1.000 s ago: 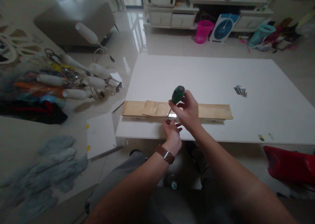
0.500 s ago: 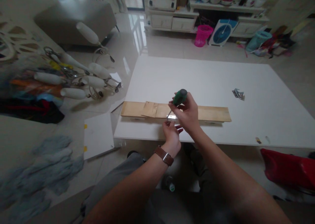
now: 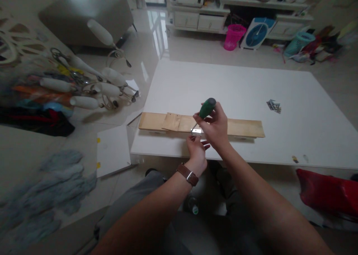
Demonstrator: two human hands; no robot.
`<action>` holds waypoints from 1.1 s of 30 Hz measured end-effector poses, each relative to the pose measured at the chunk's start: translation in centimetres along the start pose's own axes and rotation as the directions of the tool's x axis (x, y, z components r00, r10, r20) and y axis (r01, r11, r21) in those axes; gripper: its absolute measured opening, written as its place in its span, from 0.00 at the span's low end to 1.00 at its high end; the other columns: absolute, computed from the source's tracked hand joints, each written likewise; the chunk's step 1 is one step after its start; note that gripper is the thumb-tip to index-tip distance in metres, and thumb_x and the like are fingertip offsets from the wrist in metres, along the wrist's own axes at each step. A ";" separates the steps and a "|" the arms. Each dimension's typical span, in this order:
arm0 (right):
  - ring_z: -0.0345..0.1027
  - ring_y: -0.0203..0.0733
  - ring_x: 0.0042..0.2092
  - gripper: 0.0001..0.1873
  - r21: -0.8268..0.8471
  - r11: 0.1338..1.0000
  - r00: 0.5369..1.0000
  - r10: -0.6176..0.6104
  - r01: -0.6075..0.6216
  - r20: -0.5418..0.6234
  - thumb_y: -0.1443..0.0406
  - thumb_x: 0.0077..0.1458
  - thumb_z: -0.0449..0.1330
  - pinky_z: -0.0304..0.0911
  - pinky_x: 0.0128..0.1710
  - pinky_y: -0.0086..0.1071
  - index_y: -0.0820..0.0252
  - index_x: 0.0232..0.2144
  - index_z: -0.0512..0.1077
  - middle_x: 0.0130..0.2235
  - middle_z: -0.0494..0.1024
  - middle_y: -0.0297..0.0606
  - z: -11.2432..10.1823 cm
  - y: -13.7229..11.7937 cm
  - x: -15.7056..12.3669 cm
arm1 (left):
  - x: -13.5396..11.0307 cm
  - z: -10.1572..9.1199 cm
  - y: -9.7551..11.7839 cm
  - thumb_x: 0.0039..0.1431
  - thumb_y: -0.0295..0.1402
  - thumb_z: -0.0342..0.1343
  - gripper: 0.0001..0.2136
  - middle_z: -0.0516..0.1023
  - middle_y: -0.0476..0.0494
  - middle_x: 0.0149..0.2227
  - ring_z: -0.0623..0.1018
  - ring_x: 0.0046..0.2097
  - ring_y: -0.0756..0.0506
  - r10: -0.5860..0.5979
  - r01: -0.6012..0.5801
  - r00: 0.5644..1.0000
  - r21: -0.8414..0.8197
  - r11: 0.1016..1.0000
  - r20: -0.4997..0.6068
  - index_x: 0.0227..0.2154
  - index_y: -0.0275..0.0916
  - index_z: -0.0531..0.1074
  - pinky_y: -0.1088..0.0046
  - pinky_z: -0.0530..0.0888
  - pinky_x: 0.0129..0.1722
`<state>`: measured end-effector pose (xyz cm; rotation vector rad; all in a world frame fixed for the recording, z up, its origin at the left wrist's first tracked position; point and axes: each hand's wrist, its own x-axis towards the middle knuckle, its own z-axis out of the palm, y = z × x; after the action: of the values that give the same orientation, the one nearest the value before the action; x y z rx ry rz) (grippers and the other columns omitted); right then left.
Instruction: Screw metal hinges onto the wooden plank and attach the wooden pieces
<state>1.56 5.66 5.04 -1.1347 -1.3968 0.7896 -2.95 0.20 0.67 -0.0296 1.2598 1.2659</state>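
Note:
A long wooden board (image 3: 243, 127) lies along the near edge of a white table (image 3: 229, 87). My right hand (image 3: 215, 130) is closed around a green-handled screwdriver (image 3: 207, 108), its tip pointing down at a small metal hinge (image 3: 196, 131) on the board's near edge. My left hand (image 3: 196, 150), with a brown watch strap on the wrist, pinches the hinge from below, fingers pressed against it.
A small pile of metal hinges and screws (image 3: 273, 105) lies on the table's right part. A fallen lamp with white shades (image 3: 92, 87) lies on the floor at left. A red bag (image 3: 327, 189) sits at lower right. A pink bin (image 3: 234, 36) stands far back.
The screwdriver handle has tilted slightly to the right. Both hands stay at the hinge; the view shifted a little.

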 end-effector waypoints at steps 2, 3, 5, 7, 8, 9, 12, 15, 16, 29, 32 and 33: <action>0.79 0.44 0.43 0.17 0.028 1.000 0.999 -0.001 0.000 0.033 0.62 0.56 0.68 0.76 0.33 0.37 0.48 0.47 0.71 0.42 0.80 0.35 0.0 -0.2 -0.1 | 0.1 0.0 0.0 0.66 0.26 0.56 0.07 0.75 0.48 0.38 0.76 0.29 0.52 -0.005 0.005 1.000 0.021 1.000 -0.005 0.41 0.42 0.63 0.74 0.70 0.31; 0.80 0.44 0.44 0.17 0.047 0.999 0.998 -0.007 0.004 0.057 0.63 0.57 0.66 0.76 0.34 0.37 0.48 0.49 0.71 0.43 0.80 0.35 -0.1 -0.3 -0.1 | 0.1 0.1 0.0 0.66 0.27 0.55 0.07 0.75 0.48 0.37 0.76 0.29 0.52 -0.006 0.007 1.000 0.030 1.000 -0.004 0.41 0.42 0.63 0.74 0.70 0.31; 0.81 0.45 0.46 0.19 0.071 0.997 0.995 -0.019 0.012 0.097 0.64 0.58 0.63 0.76 0.36 0.37 0.48 0.52 0.70 0.46 0.81 0.36 -0.1 -0.3 -0.1 | 0.1 0.1 0.0 0.67 0.27 0.55 0.06 0.74 0.49 0.36 0.76 0.28 0.52 -0.015 0.015 1.000 0.046 0.999 -0.006 0.41 0.42 0.63 0.74 0.71 0.31; 0.80 0.45 0.47 0.21 0.058 0.998 0.994 -0.024 0.018 0.104 0.64 0.58 0.64 0.77 0.37 0.36 0.48 0.54 0.69 0.46 0.81 0.36 -0.1 -0.2 -0.1 | 0.0 0.1 0.1 0.67 0.27 0.54 0.06 0.74 0.50 0.36 0.75 0.28 0.52 -0.019 0.019 1.000 0.055 0.998 -0.004 0.41 0.42 0.63 0.75 0.71 0.31; 0.80 0.44 0.47 0.21 0.041 0.999 0.995 -0.025 0.022 0.092 0.63 0.58 0.65 0.77 0.36 0.36 0.47 0.54 0.70 0.45 0.81 0.35 -0.1 -0.1 -0.1 | 0.0 0.2 0.1 0.67 0.26 0.53 0.06 0.74 0.50 0.36 0.75 0.28 0.52 -0.019 0.020 1.000 0.056 0.998 -0.005 0.41 0.42 0.63 0.75 0.71 0.31; 0.79 0.44 0.46 0.21 0.021 0.999 0.997 -0.029 0.027 0.074 0.63 0.57 0.66 0.77 0.36 0.35 0.47 0.53 0.70 0.44 0.81 0.34 -0.1 0.0 -0.1 | -0.1 0.2 0.1 0.67 0.26 0.53 0.05 0.74 0.50 0.36 0.75 0.28 0.52 -0.020 0.020 1.000 0.055 0.998 -0.003 0.41 0.42 0.63 0.75 0.70 0.30; 0.77 0.43 0.42 0.19 -0.030 0.999 0.999 -0.034 0.034 0.019 0.61 0.55 0.70 0.77 0.33 0.35 0.48 0.49 0.72 0.40 0.78 0.34 -0.2 0.1 0.1 | -0.4 0.2 0.3 0.67 0.25 0.53 0.05 0.75 0.50 0.37 0.75 0.27 0.53 -0.015 0.015 1.000 0.041 0.999 0.009 0.41 0.41 0.63 0.75 0.70 0.30; 0.78 0.45 0.43 0.19 -0.018 1.000 1.000 -0.005 0.006 0.014 0.60 0.55 0.70 0.76 0.32 0.36 0.49 0.48 0.71 0.41 0.78 0.35 -0.2 -0.1 0.1 | -0.6 0.2 0.4 0.67 0.25 0.55 0.07 0.73 0.51 0.36 0.75 0.27 0.53 -0.010 0.010 1.000 0.029 1.000 0.009 0.40 0.41 0.63 0.75 0.70 0.30; 0.79 0.46 0.44 0.20 0.003 1.000 1.000 0.002 -0.002 0.027 0.61 0.55 0.69 0.76 0.32 0.36 0.48 0.49 0.71 0.43 0.79 0.36 -0.2 -0.2 0.0 | -0.6 0.2 0.4 0.67 0.25 0.54 0.06 0.73 0.50 0.37 0.75 0.27 0.53 -0.010 0.010 1.000 0.030 0.999 0.008 0.40 0.41 0.63 0.75 0.70 0.30; 0.82 0.50 0.51 0.31 0.103 0.993 0.992 0.048 -0.060 0.117 0.65 0.53 0.61 0.78 0.37 0.40 0.47 0.60 0.67 0.54 0.82 0.40 -0.1 -0.7 -0.2 | -0.3 0.2 0.2 0.67 0.25 0.53 0.06 0.75 0.47 0.38 0.76 0.27 0.52 -0.042 0.042 0.999 0.058 0.997 -0.011 0.42 0.41 0.63 0.74 0.71 0.30; 0.81 0.47 0.48 0.30 0.086 0.995 0.993 0.042 -0.052 0.113 0.64 0.54 0.63 0.77 0.37 0.38 0.47 0.59 0.67 0.50 0.82 0.38 -0.1 -0.6 -0.2 | -0.3 0.2 0.2 0.67 0.26 0.55 0.07 0.75 0.47 0.38 0.76 0.28 0.52 -0.028 0.028 1.000 0.059 0.998 -0.008 0.42 0.42 0.63 0.73 0.73 0.31; 0.81 0.46 0.47 0.29 0.069 0.997 0.994 0.030 -0.037 0.102 0.64 0.53 0.64 0.76 0.36 0.37 0.47 0.58 0.67 0.47 0.82 0.37 -0.1 -0.5 -0.2 | -0.3 0.2 0.2 0.67 0.26 0.55 0.07 0.75 0.47 0.39 0.76 0.28 0.52 -0.021 0.021 1.000 0.052 0.998 -0.002 0.42 0.42 0.62 0.73 0.73 0.32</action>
<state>1.50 5.30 5.48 -1.0791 -1.4251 0.9244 -2.89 0.18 1.03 -0.0065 1.2901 1.2151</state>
